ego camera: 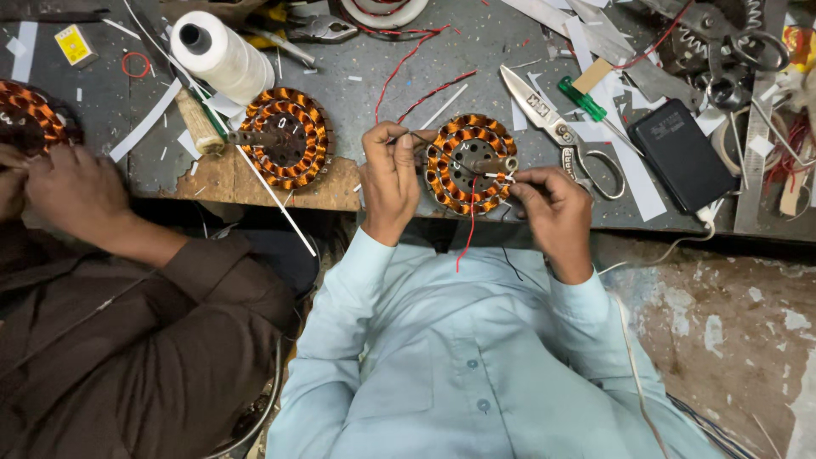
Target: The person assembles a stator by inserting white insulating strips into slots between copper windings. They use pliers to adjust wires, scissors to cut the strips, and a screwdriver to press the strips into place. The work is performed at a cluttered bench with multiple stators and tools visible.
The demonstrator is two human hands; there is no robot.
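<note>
A round motor stator (470, 163) wound with copper coils lies at the bench's front edge. My left hand (388, 180) rests against its left side and pinches a thin wire end near the coils. My right hand (552, 208) grips the stator's lower right rim, fingers closed on a thin white thread or sleeve there. A red wire (468, 223) hangs down from the stator over my light blue shirt. More red wire (406, 72) trails up the bench from my left hand.
A second copper-wound stator (285, 138) sits left, beside a white thread spool (219, 53). Scissors (561, 134), a green-handled screwdriver (583, 99) and a black phone (682, 153) lie right. A co-worker in brown (81, 200) handles a third stator (30, 115) at far left. Paper strips litter the bench.
</note>
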